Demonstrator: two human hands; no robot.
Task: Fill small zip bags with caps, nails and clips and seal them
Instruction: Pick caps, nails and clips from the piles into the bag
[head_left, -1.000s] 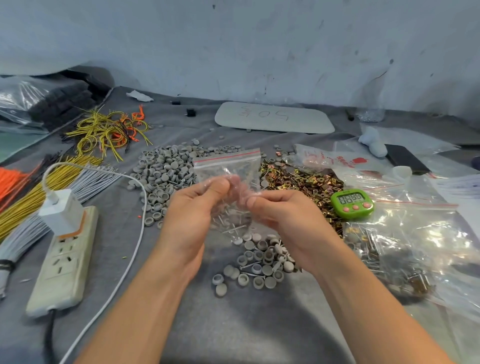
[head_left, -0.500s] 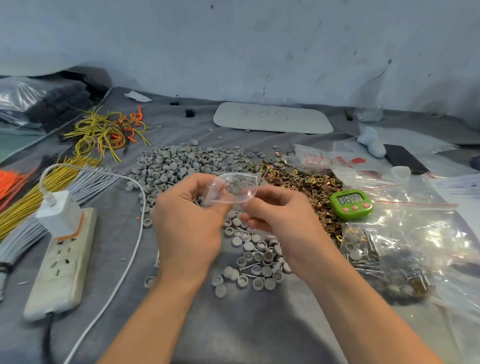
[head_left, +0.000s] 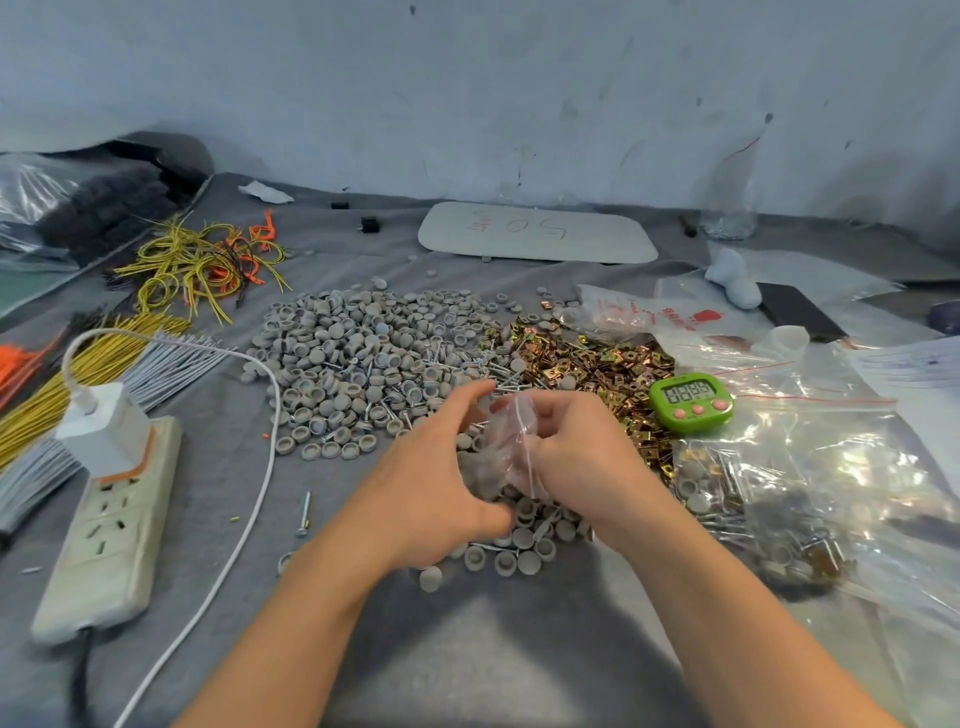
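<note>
Two hands meeting low over the counter, head view. Right hand grip clamped on the small zip bag, just above loose caps, near nails and clips. Left hand against bag, grip too blurry to call.

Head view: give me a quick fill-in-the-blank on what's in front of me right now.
The small zip bag in the right hand has a ____ seal line. The timer beside the clips is ____. The grey caps lie to the ____ of the clips.
Missing: red; green; left.
</note>
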